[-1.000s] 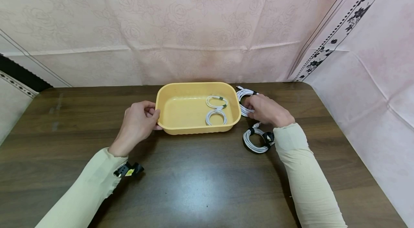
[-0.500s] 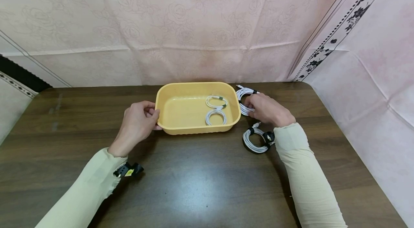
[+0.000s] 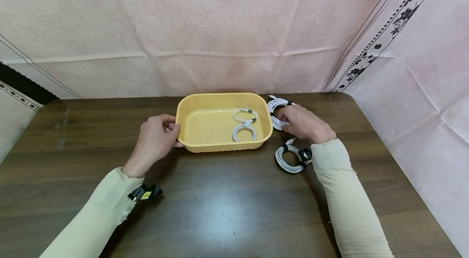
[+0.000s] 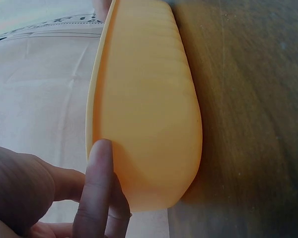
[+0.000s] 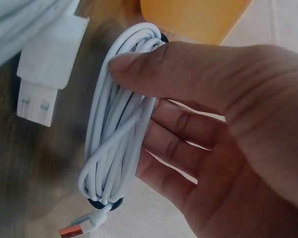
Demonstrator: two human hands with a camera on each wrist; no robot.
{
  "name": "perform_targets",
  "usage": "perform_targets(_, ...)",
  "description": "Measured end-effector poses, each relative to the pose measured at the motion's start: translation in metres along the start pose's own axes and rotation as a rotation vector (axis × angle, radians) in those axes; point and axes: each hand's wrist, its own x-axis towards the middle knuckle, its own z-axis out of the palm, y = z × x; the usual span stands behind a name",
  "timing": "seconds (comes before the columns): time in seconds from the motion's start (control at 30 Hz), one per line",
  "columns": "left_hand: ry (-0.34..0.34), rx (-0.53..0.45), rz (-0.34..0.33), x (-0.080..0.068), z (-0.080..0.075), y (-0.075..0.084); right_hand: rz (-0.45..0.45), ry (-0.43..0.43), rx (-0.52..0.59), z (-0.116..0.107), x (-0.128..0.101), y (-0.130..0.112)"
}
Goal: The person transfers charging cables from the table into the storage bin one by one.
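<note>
At the left end of a yellow plastic tub [image 3: 220,148] my left hand [image 3: 154,138] holds the end wall, fingers bent. In the left wrist view a fingertip [image 4: 100,148] presses the outer wall near the rim. Right of the tub, my right hand [image 3: 304,123] pinches a coiled white cable [image 3: 275,107]. The right wrist view shows the thumb over this coiled cable [image 5: 116,124], the other fingers behind it, and black ties at both ends of the coil. Two smaller white coiled cables [image 3: 244,126] lie inside the tub at its right.
Another white coiled cable [image 3: 289,162] with black ties lies on the brown wooden table [image 3: 205,209], below my right hand. Its USB plug [image 5: 42,74] looks large in the right wrist view. Pale patterned cloth [image 3: 220,38] hangs behind the table and at its right side.
My right hand and the cable it pinches shift very slightly to the right. The left hand and the tub stay in place.
</note>
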Motion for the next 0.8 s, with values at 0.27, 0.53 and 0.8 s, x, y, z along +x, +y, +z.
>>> perform_targets(0.27, -0.013, -0.010, 0.000, 0.0001, -0.0011, -0.0002, -0.005, 0.010, -0.009, -0.0031, -0.0008, 0.0006)
perform_targets(0.53, -0.019, -0.014, 0.000, 0.0013, -0.0019, -0.0019, -0.026, 0.026, -0.018, -0.0048, -0.0012, 0.0017)
perform_targets(0.8, -0.020, -0.017, 0.002, 0.0008, -0.0017, -0.0016, -0.024, 0.027, -0.013, -0.0054, -0.0016, 0.0022)
